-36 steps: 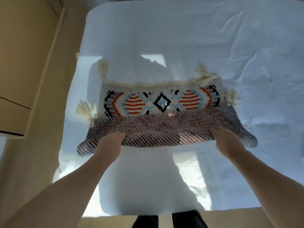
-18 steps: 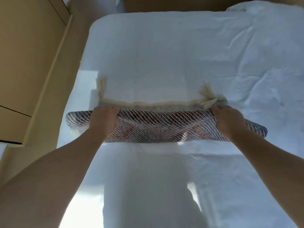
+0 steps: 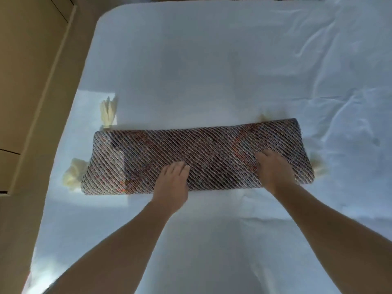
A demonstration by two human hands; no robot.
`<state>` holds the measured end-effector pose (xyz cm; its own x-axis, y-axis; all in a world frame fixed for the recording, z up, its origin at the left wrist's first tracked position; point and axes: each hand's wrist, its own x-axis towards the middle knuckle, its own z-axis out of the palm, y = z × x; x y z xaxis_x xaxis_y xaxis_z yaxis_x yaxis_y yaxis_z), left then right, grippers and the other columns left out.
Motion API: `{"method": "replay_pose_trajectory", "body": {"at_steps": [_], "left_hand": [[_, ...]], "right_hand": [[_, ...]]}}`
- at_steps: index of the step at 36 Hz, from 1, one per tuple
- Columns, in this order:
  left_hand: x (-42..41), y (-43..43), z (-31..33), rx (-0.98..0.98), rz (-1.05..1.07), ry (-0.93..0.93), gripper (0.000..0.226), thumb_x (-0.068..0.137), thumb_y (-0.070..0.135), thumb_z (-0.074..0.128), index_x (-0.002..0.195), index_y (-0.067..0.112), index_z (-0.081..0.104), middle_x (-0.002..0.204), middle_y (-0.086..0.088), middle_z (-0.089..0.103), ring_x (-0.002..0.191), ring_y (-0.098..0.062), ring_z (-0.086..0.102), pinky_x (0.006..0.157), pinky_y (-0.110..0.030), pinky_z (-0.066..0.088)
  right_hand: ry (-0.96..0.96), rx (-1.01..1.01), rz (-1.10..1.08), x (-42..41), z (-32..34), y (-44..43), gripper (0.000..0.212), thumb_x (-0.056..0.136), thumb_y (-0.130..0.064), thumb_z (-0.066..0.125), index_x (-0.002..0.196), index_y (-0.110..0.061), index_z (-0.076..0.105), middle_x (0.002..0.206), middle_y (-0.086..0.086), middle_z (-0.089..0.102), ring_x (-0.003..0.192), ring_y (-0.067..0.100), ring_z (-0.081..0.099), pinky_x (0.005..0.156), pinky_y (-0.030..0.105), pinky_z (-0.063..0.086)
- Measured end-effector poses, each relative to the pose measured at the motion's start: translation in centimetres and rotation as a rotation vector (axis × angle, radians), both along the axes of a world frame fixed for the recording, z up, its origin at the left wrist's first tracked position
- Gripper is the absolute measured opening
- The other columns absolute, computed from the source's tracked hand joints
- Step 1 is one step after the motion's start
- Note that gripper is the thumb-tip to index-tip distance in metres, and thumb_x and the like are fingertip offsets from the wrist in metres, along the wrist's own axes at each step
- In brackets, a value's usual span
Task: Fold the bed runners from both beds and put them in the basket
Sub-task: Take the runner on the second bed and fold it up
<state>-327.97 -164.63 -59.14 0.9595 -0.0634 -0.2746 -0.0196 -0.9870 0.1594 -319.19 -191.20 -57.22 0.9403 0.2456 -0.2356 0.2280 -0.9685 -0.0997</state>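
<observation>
The bed runner (image 3: 212, 149) lies folded into a long flat band across the white bed (image 3: 212, 60), its brown diagonal-weave back facing up. Cream tassels (image 3: 72, 175) stick out at its left and right ends. My left hand (image 3: 172, 183) rests flat on the near edge of the runner, left of centre, fingers together. My right hand (image 3: 273, 168) presses flat on the runner toward its right end. Neither hand grips the cloth. No basket is in view.
A tan wooden cabinet (image 3: 27, 85) runs along the left of the bed, with a narrow strip of floor between them. The sheet is wrinkled at the right (image 3: 339, 102). Sunlight patches fall on the near left part of the bed.
Both hands carried the near edge of the runner forward over the patterned side, laid it down and let go. The colourful pattern is now covered and the hands lie flat on top.
</observation>
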Motion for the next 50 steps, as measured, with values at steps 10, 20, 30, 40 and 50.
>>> {"method": "replay_pose_trajectory", "body": {"at_steps": [10,20,30,40,50], "left_hand": [[-0.9,-8.9,-1.8,-0.105,-0.117,0.105,0.063,0.098,0.023,0.033,0.153,0.016,0.005,0.163,-0.006,0.001,0.149,-0.020,-0.002,0.119,-0.038,-0.006],[0.2,-11.5,-2.2,-0.264,-0.011,0.205,0.071,0.097,0.024,0.043,0.153,0.020,0.001,0.163,-0.002,-0.002,0.149,-0.018,-0.004,0.122,-0.042,0.002],[3.7,-13.3,2.5,-1.084,0.519,0.254,0.070,0.093,0.042,0.053,0.152,0.021,0.020,0.153,0.002,0.035,0.136,-0.010,0.038,0.111,-0.032,0.034],[11.1,-12.4,8.4,-0.958,0.652,0.229,0.069,0.066,0.042,0.084,0.118,0.013,0.049,0.106,0.002,0.061,0.095,-0.014,0.059,0.080,-0.024,0.048],[10.5,-7.3,5.5,-0.737,0.624,0.033,0.012,0.085,0.018,0.056,0.082,0.007,0.060,0.073,-0.004,0.060,0.066,-0.020,0.054,0.057,-0.031,0.039]], "right_hand": [[0.091,0.457,-0.898,-4.7,-3.3,-4.0,0.013,0.084,-0.008,0.050,0.093,-0.001,0.056,0.079,0.010,0.057,0.075,0.030,0.049,0.064,0.031,0.033],[0.222,1.491,-1.624,-3.2,-4.9,-6.7,0.065,0.072,-0.026,0.082,0.126,-0.004,0.051,0.113,0.009,0.066,0.100,0.023,0.067,0.087,0.041,0.057],[-0.134,0.931,-0.896,-1.1,-1.9,-2.0,0.023,0.082,-0.010,0.060,0.104,-0.009,0.067,0.111,0.012,0.063,0.091,0.024,0.062,0.077,0.028,0.045],[-0.096,0.629,0.076,-2.6,0.9,2.2,0.048,0.081,-0.005,0.056,0.129,-0.008,0.058,0.139,0.008,0.056,0.132,0.031,0.048,0.103,0.044,0.045],[0.002,0.437,0.208,-4.0,0.6,2.8,0.066,0.070,-0.015,0.076,0.132,-0.010,0.055,0.143,0.016,0.049,0.131,0.036,0.048,0.107,0.051,0.039]]}}
